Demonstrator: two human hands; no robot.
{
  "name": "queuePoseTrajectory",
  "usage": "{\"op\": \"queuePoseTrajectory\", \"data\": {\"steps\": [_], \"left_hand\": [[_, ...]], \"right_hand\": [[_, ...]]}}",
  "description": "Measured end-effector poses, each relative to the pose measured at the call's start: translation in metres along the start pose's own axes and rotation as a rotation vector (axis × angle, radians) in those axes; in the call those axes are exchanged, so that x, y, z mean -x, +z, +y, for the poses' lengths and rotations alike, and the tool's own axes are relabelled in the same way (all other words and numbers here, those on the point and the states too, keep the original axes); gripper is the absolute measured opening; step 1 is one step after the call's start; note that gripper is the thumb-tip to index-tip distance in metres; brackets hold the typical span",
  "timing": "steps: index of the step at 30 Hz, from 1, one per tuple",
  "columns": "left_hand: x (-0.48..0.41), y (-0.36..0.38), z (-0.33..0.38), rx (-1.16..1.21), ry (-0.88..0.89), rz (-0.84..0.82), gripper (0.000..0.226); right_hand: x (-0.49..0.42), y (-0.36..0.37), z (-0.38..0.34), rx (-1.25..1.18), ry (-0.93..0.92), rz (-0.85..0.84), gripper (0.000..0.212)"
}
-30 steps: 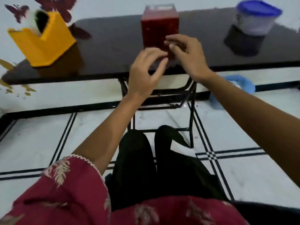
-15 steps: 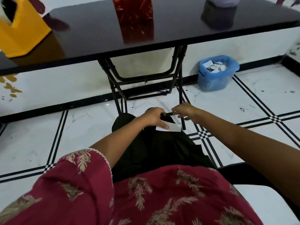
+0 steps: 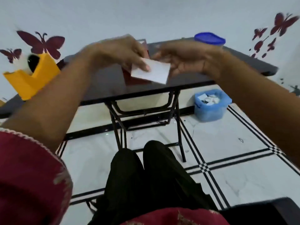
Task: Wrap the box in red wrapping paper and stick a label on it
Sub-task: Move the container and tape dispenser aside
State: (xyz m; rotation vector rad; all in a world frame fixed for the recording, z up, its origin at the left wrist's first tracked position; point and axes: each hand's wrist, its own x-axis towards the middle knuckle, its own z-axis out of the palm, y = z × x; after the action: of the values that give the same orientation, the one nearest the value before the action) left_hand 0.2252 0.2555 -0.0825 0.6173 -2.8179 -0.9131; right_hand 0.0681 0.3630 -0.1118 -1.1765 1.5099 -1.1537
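1. Holds a label up in the air, above the near part of the worktop and right in front of the box.
2. Looks like a plain white rectangle of paper, blank on the side shown, flat and tilted, with its lower right corner pointing down toward the worktop's front edge.
3. Pinches the label's left edge with the left hand: thumb pressed on the white face, the other fingers behind the paper.
4. Meets the label's right edge with the right hand, fingers curled toward it. Cannot tell through the motion blur whether clamped on the paper or only touching it.
5. Stands on the worktop behind the label and both hands: the box, covered in dark red paper and mostly hidden. Shows only a strip below the label and a bit of its top between the hands.
6. Dark, glossy worktop, carried on a black metal folding frame.
7. At the worktop's left end, a yellow holder with a white roll sticking out of it. At the far right, a container with a blue lid, partly hidden by the right wrist.
8. On the floor, beside the frame's right leg, a blue bin with white paper scraps inside.
9. On the wall, dark red butterfly stickers to the left and to the right.
10. At the bottom, black trousers and a red patterned sleeve.
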Motion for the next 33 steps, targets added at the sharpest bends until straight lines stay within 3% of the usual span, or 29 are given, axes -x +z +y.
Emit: {"op": "queuePoseTrajectory", "data": {"steps": [3,6,11,14,17,19,22,27,33], "left_hand": [[-0.024,-0.055,0.003,0.038,-0.014,0.286,0.02],[-0.065,-0.079,-0.023,0.101,-0.119,0.386,0.031],[-0.149,-0.111,-0.084,0.253,-0.245,0.499,0.032],[-0.208,-0.129,-0.125,0.316,-0.278,0.479,0.02],[-0.258,-0.144,-0.15,0.433,-0.308,0.451,0.012],[-0.287,-0.16,-0.156,0.522,-0.328,0.435,0.015],[-0.313,-0.179,-0.151,0.608,-0.34,0.444,0.018],[-0.336,-0.208,-0.099,0.762,-0.433,0.345,0.029],[-0.35,-0.204,-0.042,0.862,-0.5,0.257,0.03]], "right_hand": [[-0.028,-0.016,-0.043,-0.111,-0.097,0.098,0.021],[-0.078,-0.026,-0.051,-0.208,-0.082,0.149,0.021],[-0.18,-0.055,-0.048,-0.247,-0.029,0.275,0.021],[-0.245,-0.08,-0.047,-0.242,-0.03,0.357,0.023],[-0.302,-0.102,-0.05,-0.176,-0.003,0.38,0.051],[-0.332,-0.112,-0.062,-0.195,0.076,0.318,0.058],[-0.349,-0.126,-0.081,-0.206,0.145,0.253,0.048],[-0.344,-0.158,-0.135,-0.288,0.235,0.391,0.023],[-0.311,-0.198,-0.155,-0.383,0.323,0.56,0.021]]}}
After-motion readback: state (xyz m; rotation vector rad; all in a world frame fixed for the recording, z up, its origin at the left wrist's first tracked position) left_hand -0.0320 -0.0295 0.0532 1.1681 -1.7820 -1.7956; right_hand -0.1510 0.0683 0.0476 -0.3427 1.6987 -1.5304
